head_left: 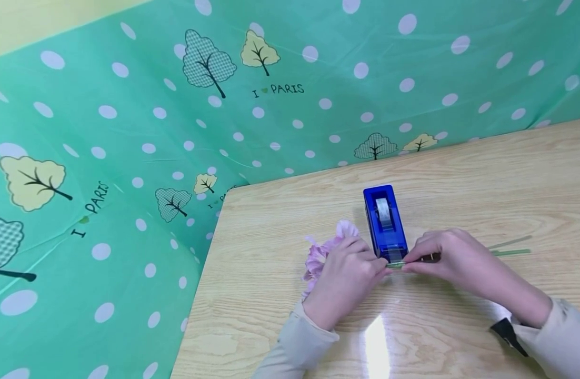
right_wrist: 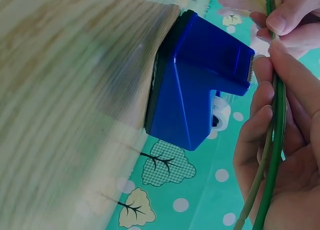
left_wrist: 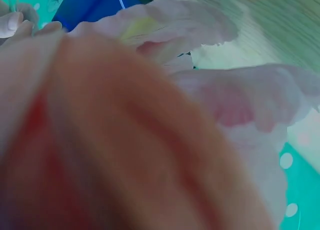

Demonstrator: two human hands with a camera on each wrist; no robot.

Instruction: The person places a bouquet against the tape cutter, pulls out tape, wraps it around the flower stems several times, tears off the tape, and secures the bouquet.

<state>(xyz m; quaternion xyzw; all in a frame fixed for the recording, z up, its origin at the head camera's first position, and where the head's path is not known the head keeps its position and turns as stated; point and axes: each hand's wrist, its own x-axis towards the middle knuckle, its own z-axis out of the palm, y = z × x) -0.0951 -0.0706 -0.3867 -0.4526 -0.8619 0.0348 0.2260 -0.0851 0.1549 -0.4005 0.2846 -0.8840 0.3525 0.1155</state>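
At the near end of the blue dispenser [head_left: 390,238], two hands are pinching green stems [right_wrist: 276,165]. Close by the pink flowers [head_left: 317,259], the left hand [head_left: 349,271] is gripping them; the right hand [head_left: 456,259] is pinching them farther along, their ends extending past it. The dispenser is standing on the table [head_left: 252,252], holding a tape roll [head_left: 383,210].

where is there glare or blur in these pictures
head: bright white glare on the table; left wrist: left hand blurred, filling the foreground; right wrist: stems and dispenser fairly sharp, a dark shadow or reflection beside the latter
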